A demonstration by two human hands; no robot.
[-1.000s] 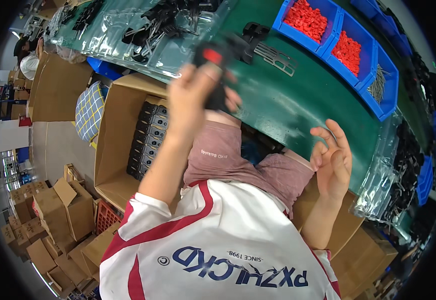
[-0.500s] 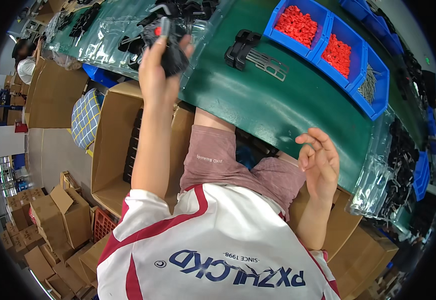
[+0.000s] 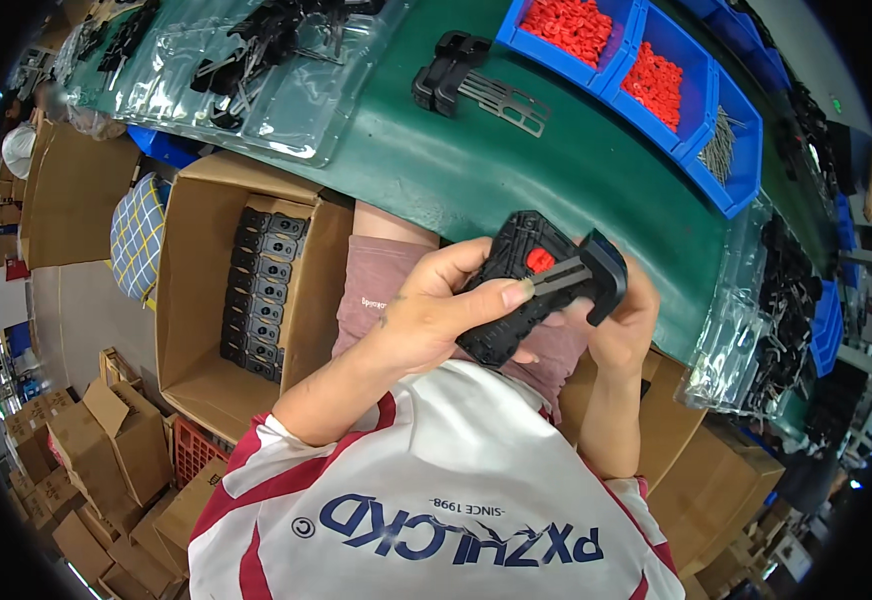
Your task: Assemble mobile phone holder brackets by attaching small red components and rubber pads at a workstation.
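Note:
Above my lap, my left hand (image 3: 441, 305) grips a black plastic housing (image 3: 524, 240), its thumb pressing on a flat metal strip (image 3: 556, 277). A small round red piece (image 3: 540, 261) sits in the housing beside that strip. At the strip's right end is a black hooked plastic end piece (image 3: 608, 270). My right hand (image 3: 631, 325) closes round this end piece from the right, and its fingertips are partly hidden behind it. Ahead on the green table lie black clamp-like parts (image 3: 446, 75) with slotted metal strips (image 3: 506, 100).
Blue bins (image 3: 606, 85) at the back right hold red pieces (image 3: 651, 85) and thin metal pins (image 3: 719, 145). A clear plastic tray (image 3: 306, 120) with black parts stands far left. Left of my legs, a cardboard box (image 3: 191, 300) holds a row of black housings (image 3: 261, 290). Another clear tray (image 3: 731, 360) lies right.
My left hand has brought the black housing from the far-left tray down above my lap. My right hand, empty before, has moved in and taken hold of the hooked end piece.

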